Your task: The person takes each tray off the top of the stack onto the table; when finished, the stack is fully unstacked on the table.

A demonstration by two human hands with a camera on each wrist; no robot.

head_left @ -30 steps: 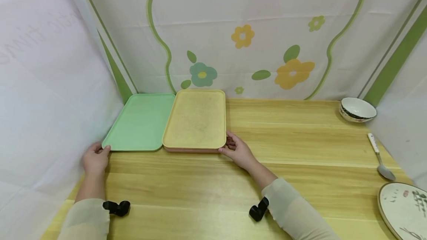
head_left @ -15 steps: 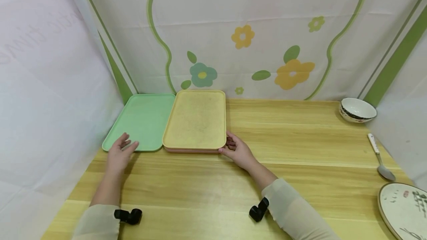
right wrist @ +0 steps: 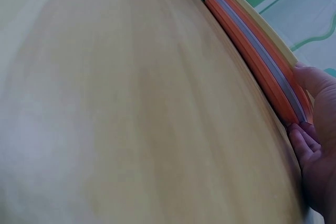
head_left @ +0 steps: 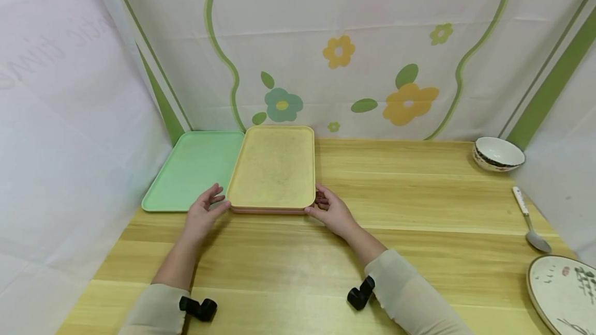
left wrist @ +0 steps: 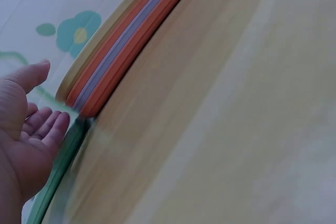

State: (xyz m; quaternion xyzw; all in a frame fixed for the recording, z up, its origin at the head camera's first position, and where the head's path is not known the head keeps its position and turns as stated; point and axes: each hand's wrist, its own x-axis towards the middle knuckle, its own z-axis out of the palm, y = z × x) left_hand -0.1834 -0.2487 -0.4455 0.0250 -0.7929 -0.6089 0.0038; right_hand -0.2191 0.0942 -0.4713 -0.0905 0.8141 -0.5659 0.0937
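Trays in a neat stack [right wrist: 260, 56] sit at the middle of the work, flat on the worktop, with a hand at each front corner. The right hand [head_left: 335, 213] grips the front right corner: its thumb presses near the top rim, while its other fingers curl in at the side, low down by the bottom layer. The left hand [head_left: 202, 216] is at the front left corner with its fingers parted and nothing held in them; in its own wrist view the thumb stands clear of the stack, and whether the other fingertips touch it cannot be told.

A yellow tray [head_left: 274, 167] with scuffed marks is on top. Under its edge run orange-red layers with a thin greyish-purple one between them.

Just left of the stack, close along its side, a pale green tray [head_left: 195, 164] lies flat, partly behind the left hand. Pale sleeves cover the forearms, and a small black device [head_left: 200, 309] is at the left cuff, with a similar one at the right cuff.

Farther out, well apart on the right, are a white bowl [head_left: 499, 153] with a dark patterned band, a spoon [head_left: 531, 226] with a white handle, and a dark-rimmed plate [head_left: 565, 293] cut off by the edge of view. Behind the worktop [head_left: 288, 262] hangs a white cloth [head_left: 298, 56] printed with flowers.
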